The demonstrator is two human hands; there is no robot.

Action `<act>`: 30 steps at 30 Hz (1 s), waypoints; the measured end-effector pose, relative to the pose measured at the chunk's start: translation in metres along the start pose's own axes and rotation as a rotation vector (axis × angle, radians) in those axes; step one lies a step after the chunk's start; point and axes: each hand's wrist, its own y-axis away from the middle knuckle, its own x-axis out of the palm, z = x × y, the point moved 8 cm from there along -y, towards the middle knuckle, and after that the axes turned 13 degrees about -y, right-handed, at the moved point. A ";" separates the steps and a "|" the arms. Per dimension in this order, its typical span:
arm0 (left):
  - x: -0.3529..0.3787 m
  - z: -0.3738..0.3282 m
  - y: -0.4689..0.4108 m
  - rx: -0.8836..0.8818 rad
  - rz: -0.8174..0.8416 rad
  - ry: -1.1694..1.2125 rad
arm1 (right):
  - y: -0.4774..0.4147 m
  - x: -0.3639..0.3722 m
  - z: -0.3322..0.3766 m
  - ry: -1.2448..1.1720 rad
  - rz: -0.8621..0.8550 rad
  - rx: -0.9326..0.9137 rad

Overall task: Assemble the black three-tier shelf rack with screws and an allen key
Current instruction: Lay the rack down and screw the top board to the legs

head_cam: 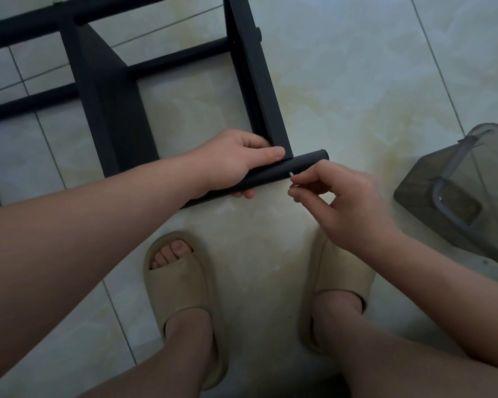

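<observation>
At the right edge a smoky plastic box [454,179] lies tilted, contents unclear. The black rack [107,110] fills the upper left. At centre, the left hand [227,165] grips its tube [302,165], and the right hand [345,196] pinches a metal piece [291,174] against it.

From my end I see a floor of pale glossy tiles [357,81] with grey grout lines and yellowish marbling. A black metal rack frame [107,90] of flat uprights and round crossbars rests on it at upper left, with a smoky grey translucent plastic container [457,191] well apart at the right edge. Nearer me, a left beige foam slide sandal [179,282] and a right beige foam slide sandal [337,271] stand side by side on the tiles, a foot in each.
</observation>
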 end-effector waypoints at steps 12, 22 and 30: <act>-0.001 0.001 0.000 -0.007 0.001 0.007 | 0.004 0.009 -0.017 -0.285 -0.088 0.288; -0.001 0.001 0.000 -0.009 0.007 -0.001 | 0.009 0.009 -0.029 -0.473 -0.153 0.381; -0.001 0.001 0.000 -0.003 0.004 0.001 | 0.009 0.011 -0.029 -0.606 -0.192 0.408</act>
